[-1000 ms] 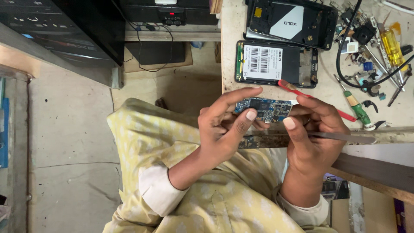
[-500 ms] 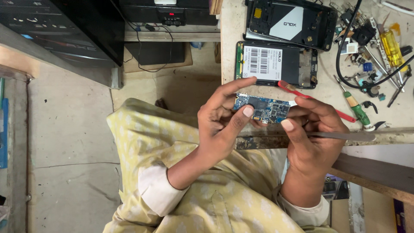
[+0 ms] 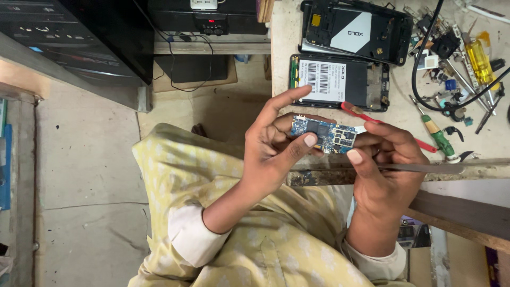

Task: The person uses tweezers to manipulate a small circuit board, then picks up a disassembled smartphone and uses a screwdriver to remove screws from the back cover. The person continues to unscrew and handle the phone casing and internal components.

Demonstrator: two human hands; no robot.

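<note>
Where the fingers overlap it, the blue circuit board (image 3: 325,134) is partly hidden: its near edge and right end lie behind thumbs and fingers, and its small components are too fine to identify. The left hand (image 3: 276,146) grips the board's left end, thumb pressed on the near edge, index finger extended straight beyond the board. The right hand (image 3: 385,165) is closed on the board's right end, thumb tip on the near corner, fingers curled behind. Both wrists emerge from white cuffs below the board. The board is held in the air above the near edge of the table (image 3: 478,138). Beyond the board, an opened phone body (image 3: 340,81) lies flat; a red-handled tool (image 3: 388,125) is partly covered by the right hand.
</note>
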